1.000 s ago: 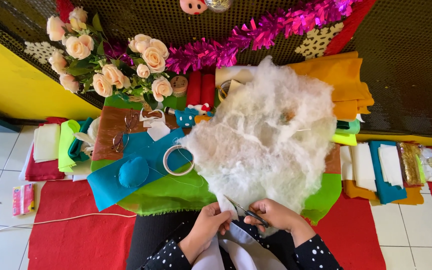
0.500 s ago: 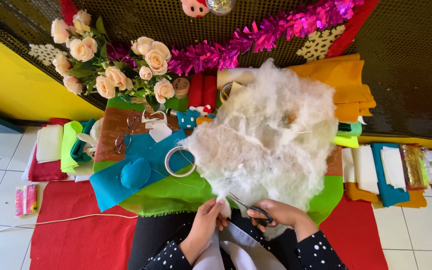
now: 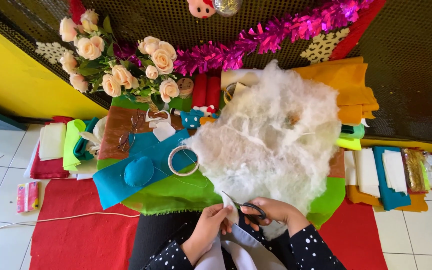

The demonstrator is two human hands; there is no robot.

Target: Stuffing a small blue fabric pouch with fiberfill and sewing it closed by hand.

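While one scissors (image 3: 248, 206) cuts, two hands, right hand (image 3: 276, 212), left hand (image 3: 208, 232), one white fabric piece (image 3: 231, 212)

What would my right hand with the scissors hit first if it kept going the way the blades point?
Most likely the white fabric piece pinched by the left hand; the right hand points the scissors at it.

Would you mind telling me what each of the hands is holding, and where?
Right hand grips scissors by their dark handles; left hand pinches a white fabric piece at its edge.

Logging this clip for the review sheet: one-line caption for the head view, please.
Right hand holds scissors to white fabric pinched by the left hand, below a white stuffing heap.
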